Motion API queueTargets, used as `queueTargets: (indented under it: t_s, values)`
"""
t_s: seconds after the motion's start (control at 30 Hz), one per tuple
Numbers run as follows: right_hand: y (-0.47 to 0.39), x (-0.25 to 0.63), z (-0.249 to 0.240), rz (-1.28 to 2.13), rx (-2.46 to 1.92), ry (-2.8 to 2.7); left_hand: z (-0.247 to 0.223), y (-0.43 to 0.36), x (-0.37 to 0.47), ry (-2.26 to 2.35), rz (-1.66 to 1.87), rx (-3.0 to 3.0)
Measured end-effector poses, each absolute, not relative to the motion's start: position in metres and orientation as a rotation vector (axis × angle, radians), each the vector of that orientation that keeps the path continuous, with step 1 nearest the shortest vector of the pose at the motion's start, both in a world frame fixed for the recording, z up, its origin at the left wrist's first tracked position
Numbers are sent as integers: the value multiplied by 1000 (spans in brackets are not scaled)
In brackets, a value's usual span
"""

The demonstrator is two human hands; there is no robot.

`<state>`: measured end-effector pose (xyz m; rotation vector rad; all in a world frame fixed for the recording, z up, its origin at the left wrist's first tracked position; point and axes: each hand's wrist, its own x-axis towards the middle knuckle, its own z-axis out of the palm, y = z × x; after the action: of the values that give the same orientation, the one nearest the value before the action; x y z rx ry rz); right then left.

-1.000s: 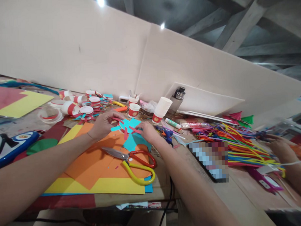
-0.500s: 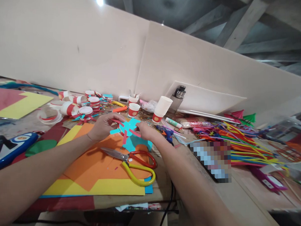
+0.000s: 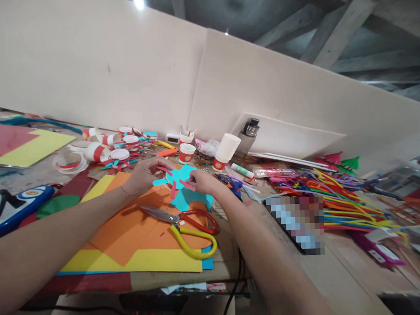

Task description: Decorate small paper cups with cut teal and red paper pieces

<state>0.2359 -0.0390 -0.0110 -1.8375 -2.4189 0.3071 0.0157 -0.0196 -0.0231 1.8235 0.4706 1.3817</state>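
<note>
Between my hands is a blue paper piece with red strips sticking out from it. My left hand grips it from the left, fingers closed at its upper left edge near a red strip. On the right side, my right hand pinches its edge. A larger cut blue sheet lies just beneath and to the right. Scissors with one red and one yellow handle rest partly open on orange paper, which lies over yellow paper.
Behind stand paper cups, stacked cups and a bottle. Small cup pieces sit back left. At right lie a phone, a glue gun, coloured pipe cleaners and a purple tool.
The blue piece has shifted very slightly between my hands, and my right hand has turned a little. Both hands keep their hold.
</note>
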Motion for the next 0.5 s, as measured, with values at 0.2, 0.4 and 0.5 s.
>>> queueTargets:
  t_s: [0.2,0.4,0.5]
  values:
    - [-59,250,-10,466,-1579,-1992,-22,-23,16,442,1358,1888]
    - [-82,258,11,966,-1270,-1570,-19,-29,17,406,1342,1947]
    - [-93,254,22,1073,-1202,-1551,-19,-30,17,396,1318,1988]
